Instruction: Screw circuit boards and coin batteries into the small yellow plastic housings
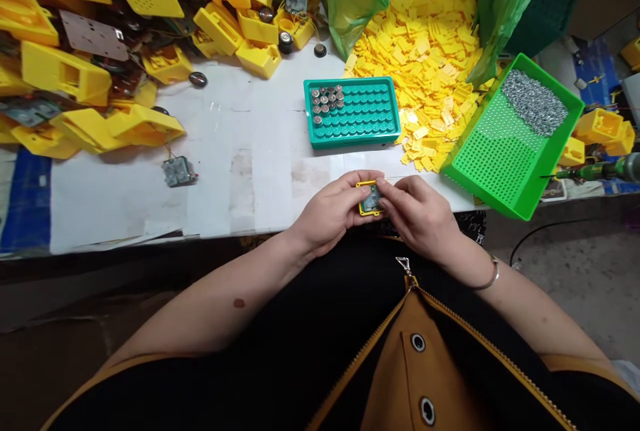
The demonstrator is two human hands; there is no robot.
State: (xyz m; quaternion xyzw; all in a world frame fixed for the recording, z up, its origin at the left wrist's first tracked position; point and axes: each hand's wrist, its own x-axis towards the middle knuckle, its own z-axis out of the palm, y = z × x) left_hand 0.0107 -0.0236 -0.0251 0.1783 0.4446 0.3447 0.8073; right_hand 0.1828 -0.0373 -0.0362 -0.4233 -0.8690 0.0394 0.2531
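Observation:
Both my hands meet at the near edge of the white table (240, 171), gripping one small yellow plastic frame with a grey-green part inside (371, 199). My left hand (333, 211) wraps its fingers round the frame's left side. My right hand (417, 212) pinches the right side, and a thin bracelet sits on that wrist. Just beyond them stands a teal tray (373, 129) with several small round metal parts in its far left corner. A heap of small yellow plastic pieces (425, 51) lies behind it.
A bright green perforated tray (495, 164) holding a pile of small metal screws (534, 101) tilts at the right. Yellow housings (90, 77) and circuit boards are piled at left and rear. A small grey part (179, 171) lies alone. An electric screwdriver (600, 169) lies far right.

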